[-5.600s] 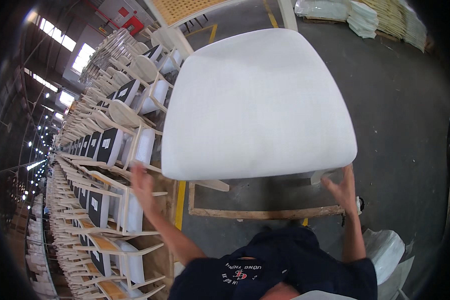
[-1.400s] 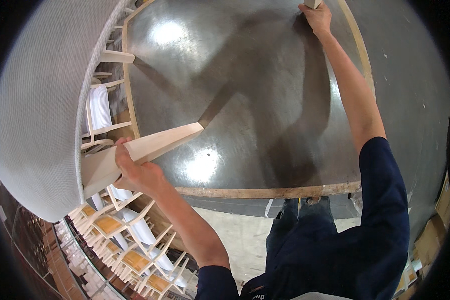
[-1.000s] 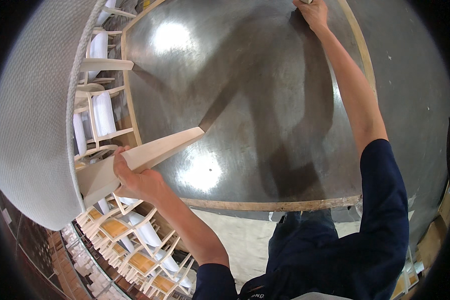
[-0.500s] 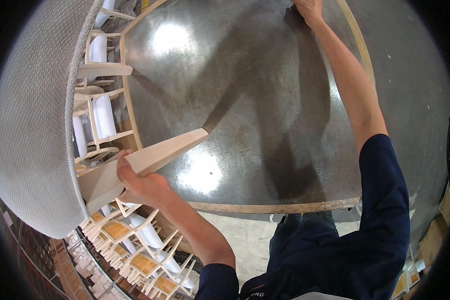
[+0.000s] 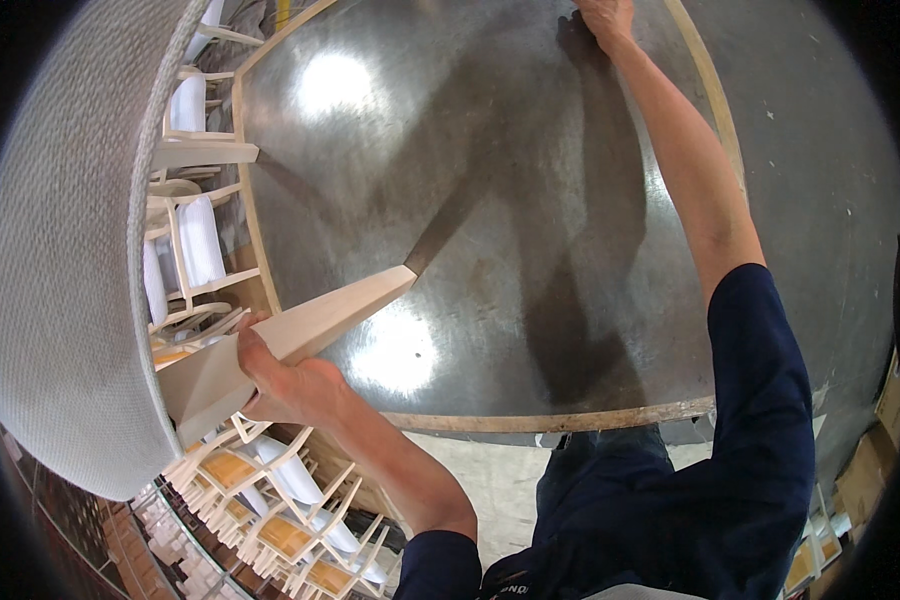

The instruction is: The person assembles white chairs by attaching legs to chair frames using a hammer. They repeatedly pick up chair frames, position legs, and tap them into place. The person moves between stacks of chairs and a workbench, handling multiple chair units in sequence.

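My left hand (image 5: 295, 388) is wrapped round a pale tapered wooden leg (image 5: 340, 310), close to where it joins a grey woven-upholstered furniture piece (image 5: 65, 260). The narrow end of that leg touches or nearly touches the dark, smooth tabletop (image 5: 450, 340). A second wooden leg (image 5: 210, 153) of the same piece sticks out farther off. At the far right, my right hand (image 5: 608, 18) is at the upper border of the picture, over its own shadow. Its fingers are mostly cut off, so what it touches is hidden.
A wooden strip (image 5: 550, 420) edges the tabletop. Several wooden chair frames with white-wrapped parts (image 5: 295, 475) stand packed to the left and below. Cardboard (image 5: 865, 480) lies at the lower right. Stacked goods (image 5: 160, 540) show at the lower left.
The upholstered piece and its legs sit slightly lower in the picture. My right hand has shifted a little to the left. My left hand keeps its hold on the leg.
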The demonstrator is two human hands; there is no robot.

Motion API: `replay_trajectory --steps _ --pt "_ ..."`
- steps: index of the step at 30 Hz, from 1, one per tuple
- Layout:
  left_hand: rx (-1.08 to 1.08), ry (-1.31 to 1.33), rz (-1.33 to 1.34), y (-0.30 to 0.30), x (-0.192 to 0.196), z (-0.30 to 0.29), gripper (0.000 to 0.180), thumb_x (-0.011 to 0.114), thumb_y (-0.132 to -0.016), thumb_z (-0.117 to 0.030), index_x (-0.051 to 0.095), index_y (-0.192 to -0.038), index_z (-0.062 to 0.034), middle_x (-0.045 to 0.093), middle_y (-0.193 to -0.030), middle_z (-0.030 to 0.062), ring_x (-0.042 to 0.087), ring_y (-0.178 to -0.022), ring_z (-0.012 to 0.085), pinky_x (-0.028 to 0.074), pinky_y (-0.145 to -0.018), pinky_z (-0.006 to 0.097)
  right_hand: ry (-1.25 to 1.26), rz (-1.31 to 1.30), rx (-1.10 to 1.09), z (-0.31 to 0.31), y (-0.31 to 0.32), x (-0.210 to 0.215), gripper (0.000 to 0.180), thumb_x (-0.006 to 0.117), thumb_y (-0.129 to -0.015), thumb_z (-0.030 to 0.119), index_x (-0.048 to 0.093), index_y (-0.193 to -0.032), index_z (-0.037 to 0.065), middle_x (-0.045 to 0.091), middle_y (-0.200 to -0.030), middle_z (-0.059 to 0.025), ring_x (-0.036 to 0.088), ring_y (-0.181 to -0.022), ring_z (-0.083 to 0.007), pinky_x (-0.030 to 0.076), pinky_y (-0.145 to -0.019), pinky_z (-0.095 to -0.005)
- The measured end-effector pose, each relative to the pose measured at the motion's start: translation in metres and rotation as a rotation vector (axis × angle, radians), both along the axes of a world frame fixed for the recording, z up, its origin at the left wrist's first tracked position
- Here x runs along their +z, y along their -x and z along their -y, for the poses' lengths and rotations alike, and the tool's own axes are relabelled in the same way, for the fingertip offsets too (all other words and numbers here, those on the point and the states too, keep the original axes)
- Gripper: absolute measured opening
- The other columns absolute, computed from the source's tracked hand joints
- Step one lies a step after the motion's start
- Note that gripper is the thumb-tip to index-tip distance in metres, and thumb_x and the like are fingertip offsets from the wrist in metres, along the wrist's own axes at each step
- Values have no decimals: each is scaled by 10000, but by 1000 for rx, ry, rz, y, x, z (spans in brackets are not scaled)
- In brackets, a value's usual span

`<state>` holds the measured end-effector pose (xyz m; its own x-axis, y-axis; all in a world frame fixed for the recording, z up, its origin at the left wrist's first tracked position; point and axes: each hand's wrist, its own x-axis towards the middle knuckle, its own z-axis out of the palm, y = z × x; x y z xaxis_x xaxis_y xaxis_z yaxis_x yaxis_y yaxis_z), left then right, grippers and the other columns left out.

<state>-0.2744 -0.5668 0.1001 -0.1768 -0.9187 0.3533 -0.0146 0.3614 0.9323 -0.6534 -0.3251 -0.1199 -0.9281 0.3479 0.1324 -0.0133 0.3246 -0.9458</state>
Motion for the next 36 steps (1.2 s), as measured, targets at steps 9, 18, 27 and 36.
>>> replay_trajectory --steps 9,18,27,36 --pt "34 41 -58 3 0 -9 308 696 -733 -109 558 -938 73 633 -876 171 633 -808 232 532 -745 376 -1 -31 18 -3 10 -7 459 726 -750 236 591 -1133 22 675 -944 -184 639 -879 -279 500 -760 -394" --pt "119 21 -1 14 8 -33 296 689 -745 -147 581 -914 71 641 -919 178 647 -846 241 553 -751 372 -2 -48 17 1 26 -6 446 735 -732 216 614 -1112 17 680 -976 -187 644 -926 -286 495 -790 -391" --pt "129 31 12 22 21 -51 313 732 -768 -146 618 -907 110 662 -880 184 663 -829 239 546 -728 352 -153 6 41 -1 59 12 465 754 -730 234 621 -1118 15 683 -998 -130 627 -938 -200 491 -821 -353" --pt "-94 -72 -26 -108 1 74 380 685 -757 -77 557 -1056 120 631 -1017 208 655 -855 273 574 -791 415 -159 116 81 -53 -195 56 534 775 -774 346 611 -1156 10 678 -1028 -128 636 -962 -248 469 -872 -365"
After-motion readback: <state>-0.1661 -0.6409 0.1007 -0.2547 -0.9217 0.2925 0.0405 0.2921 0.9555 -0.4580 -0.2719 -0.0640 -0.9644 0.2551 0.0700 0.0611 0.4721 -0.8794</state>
